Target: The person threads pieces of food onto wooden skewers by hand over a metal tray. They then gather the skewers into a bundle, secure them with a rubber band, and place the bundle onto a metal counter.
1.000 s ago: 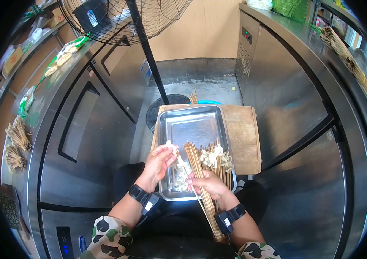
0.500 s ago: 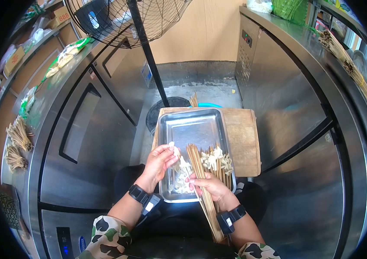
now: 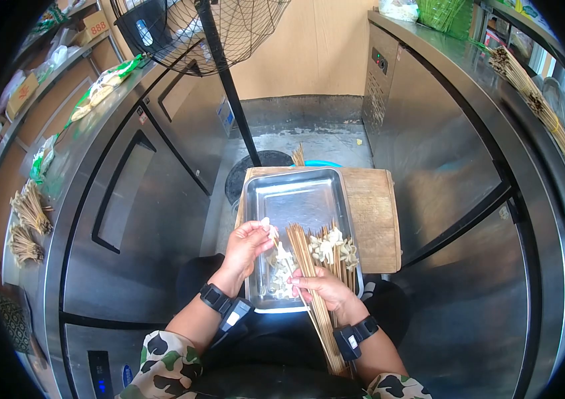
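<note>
My left hand (image 3: 246,247) pinches a small pale food piece (image 3: 273,233) above the left side of a metal tray (image 3: 296,199). My right hand (image 3: 328,290) is wrapped round a thick bundle of bamboo skewers (image 3: 304,253), whose lower ends reach back toward my lap. A single skewer slants from the right fingers toward the left hand, with white pieces (image 3: 283,253) near its tip. Loose pale pieces (image 3: 280,282) lie in the tray below the hands. Filled skewers (image 3: 327,246) with similar pieces rest along the tray's right side, partly hidden by the bundle.
The tray stands on a wooden board (image 3: 372,213). Steel cabinets (image 3: 143,266) flank me on both sides. A caged fan (image 3: 203,33) on a black pole stands ahead at left. More skewer bundles (image 3: 30,207) lie on the left counter, and a long bundle (image 3: 535,103) on the right one.
The view has shifted very slightly. Both hands stay nearly in place, the left still pinching the pale piece by the skewer tip and the right still gripping the bundle.
</note>
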Available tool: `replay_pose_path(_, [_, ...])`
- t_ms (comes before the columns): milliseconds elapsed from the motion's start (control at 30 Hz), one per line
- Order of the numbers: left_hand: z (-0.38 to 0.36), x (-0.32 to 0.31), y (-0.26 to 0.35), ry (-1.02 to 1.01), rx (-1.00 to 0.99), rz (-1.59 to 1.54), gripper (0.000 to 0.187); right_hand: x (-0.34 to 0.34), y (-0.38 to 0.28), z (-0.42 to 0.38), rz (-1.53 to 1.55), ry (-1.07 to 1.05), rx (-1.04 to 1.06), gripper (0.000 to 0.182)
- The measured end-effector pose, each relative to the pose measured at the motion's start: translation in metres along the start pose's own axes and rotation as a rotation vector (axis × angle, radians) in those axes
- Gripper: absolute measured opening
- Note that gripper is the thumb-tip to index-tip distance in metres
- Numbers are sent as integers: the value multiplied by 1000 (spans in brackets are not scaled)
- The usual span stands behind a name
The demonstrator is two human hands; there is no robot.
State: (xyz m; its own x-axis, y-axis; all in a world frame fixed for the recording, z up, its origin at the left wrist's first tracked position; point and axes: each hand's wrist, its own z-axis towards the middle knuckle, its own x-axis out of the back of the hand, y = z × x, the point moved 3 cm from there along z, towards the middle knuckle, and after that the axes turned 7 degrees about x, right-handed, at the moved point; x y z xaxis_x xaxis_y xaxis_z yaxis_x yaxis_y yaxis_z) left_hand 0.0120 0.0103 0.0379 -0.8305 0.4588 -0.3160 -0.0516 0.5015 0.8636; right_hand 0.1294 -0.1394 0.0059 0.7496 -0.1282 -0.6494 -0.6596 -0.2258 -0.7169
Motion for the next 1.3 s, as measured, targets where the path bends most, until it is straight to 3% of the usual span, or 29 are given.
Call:
replay_pose_path(333, [0, -6, -11, -79, 35, -300, 7, -1, -1, -3, 99, 52, 25, 18])
replay_pose_path(567, [7, -10, -23, -136, 93, -524, 12, 5, 2, -1, 134, -54, 7, 16])
replay_pose_path(1167, [-2, -23, -25, -168, -109, -530, 10, 7, 3, -3, 199, -29, -7, 18])
replay_pose_path(1300, [-6, -25, -22, -167, -148, -416, 8, 9, 4, -3, 207, -37, -6, 17])
